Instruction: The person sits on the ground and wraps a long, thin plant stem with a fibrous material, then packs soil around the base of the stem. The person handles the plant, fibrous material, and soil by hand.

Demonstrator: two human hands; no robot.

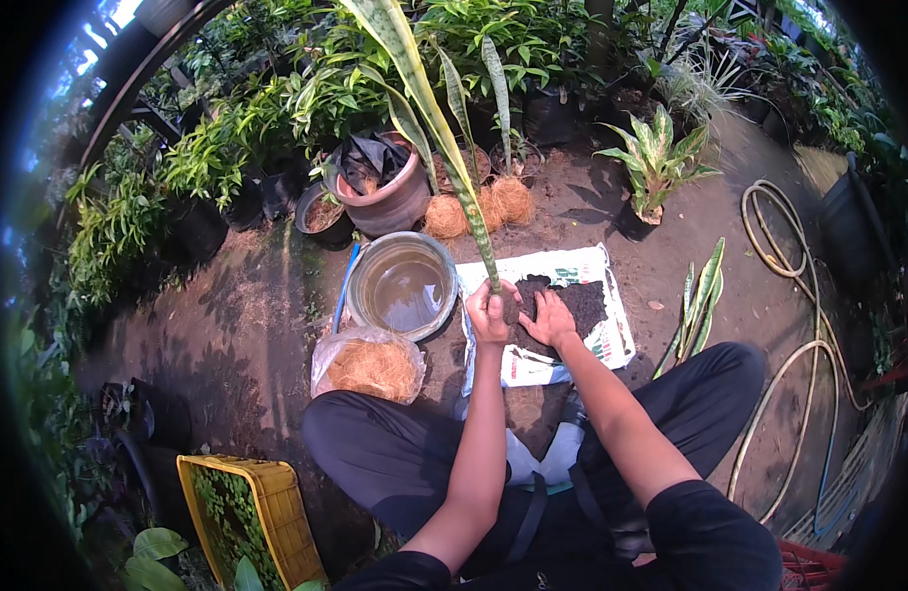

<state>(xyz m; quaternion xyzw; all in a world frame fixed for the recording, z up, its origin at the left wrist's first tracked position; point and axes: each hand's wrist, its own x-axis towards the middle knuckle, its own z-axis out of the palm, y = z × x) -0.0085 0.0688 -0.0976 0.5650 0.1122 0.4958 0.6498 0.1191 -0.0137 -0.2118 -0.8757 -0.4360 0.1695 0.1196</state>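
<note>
My left hand (489, 316) grips a tall variegated snake plant leaf (465, 196) near its base. The leaf leans up and to the left, and a dark clump of soil (510, 309) shows at its lower end beside my fingers. Palm down and fingers apart, my right hand (551, 319) rests on a pile of dark soil (583, 304). That pile lies on a flattened white plastic sack (615, 341) bearing print. Left of the sack stands a round basin (402, 295) of water. A clear plastic bag of coconut fibre (373, 367) sits just in front of it.
Fibre-wrapped root balls (510, 201) of snake plants line up behind the sack, beside a clay pot (380, 196). At right are a potted aglaonema (650, 173), loose snake plant leaves (696, 306) and a coiled hose (817, 347). A yellow crate (280, 510) stands lower left.
</note>
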